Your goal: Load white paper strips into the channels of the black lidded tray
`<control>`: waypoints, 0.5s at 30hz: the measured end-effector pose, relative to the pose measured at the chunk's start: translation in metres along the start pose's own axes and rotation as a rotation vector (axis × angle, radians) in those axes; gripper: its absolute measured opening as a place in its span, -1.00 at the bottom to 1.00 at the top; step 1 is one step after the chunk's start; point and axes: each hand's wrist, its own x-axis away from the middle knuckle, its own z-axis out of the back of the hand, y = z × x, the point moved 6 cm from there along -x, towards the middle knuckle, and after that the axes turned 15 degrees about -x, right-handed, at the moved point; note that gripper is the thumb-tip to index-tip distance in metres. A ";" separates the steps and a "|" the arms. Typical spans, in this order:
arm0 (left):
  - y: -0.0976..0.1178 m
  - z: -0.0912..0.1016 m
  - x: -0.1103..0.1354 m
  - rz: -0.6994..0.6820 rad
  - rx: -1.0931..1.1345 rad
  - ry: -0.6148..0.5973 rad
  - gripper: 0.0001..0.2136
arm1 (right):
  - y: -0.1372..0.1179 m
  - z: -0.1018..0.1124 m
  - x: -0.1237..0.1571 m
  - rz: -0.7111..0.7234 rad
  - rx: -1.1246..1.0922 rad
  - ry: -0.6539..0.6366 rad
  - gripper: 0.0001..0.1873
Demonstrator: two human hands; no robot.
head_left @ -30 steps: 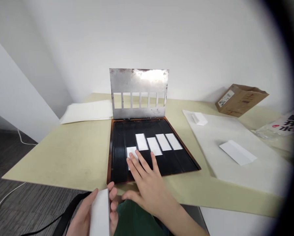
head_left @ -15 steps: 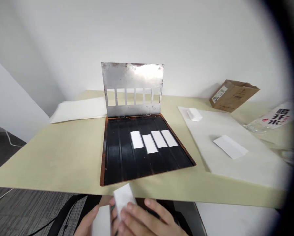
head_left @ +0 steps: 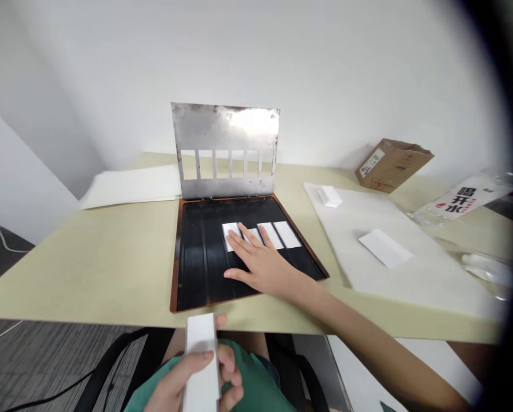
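Note:
My left hand (head_left: 174, 377) is closed around a stack of white cards (head_left: 200, 332) below the table's front edge, thumb on top. Over the black grooved tray (head_left: 196, 274), my right hand (head_left: 262, 266) is spread flat, its fingertips on or just above the white cards lying there. Two of these white cards (head_left: 287, 234) show well to the right of the fingers; the ones under the hand are partly covered. A metal lid with a row of rectangular slots (head_left: 226, 129) stands upright, hinged at the tray's back edge.
White sheets (head_left: 131, 186) lie left of the lid. On the right, a white board (head_left: 354, 252) carries a small card stack (head_left: 330, 196) and a folded white piece (head_left: 385, 248). Behind it stand a brown paper bag (head_left: 391, 165) and a printed plastic packet (head_left: 462, 197).
My right hand has left the white piece near my lap and reached forward onto the cards in the tray. My left hand now holds the stack alone. The view has shifted slightly.

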 end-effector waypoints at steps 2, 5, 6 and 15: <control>0.007 -0.006 0.004 -0.026 0.000 0.017 -0.46 | -0.004 -0.005 0.011 0.016 -0.001 -0.026 -0.16; 0.021 -0.007 0.010 -0.092 -0.012 0.098 -0.38 | -0.024 -0.007 0.040 0.057 0.010 -0.044 -0.21; 0.024 -0.005 0.012 -0.108 -0.011 0.133 -0.36 | -0.030 -0.006 0.050 0.071 0.017 -0.039 -0.29; 0.033 0.000 0.010 -0.121 0.039 0.376 -0.55 | -0.073 0.015 0.100 0.338 0.161 0.355 -0.68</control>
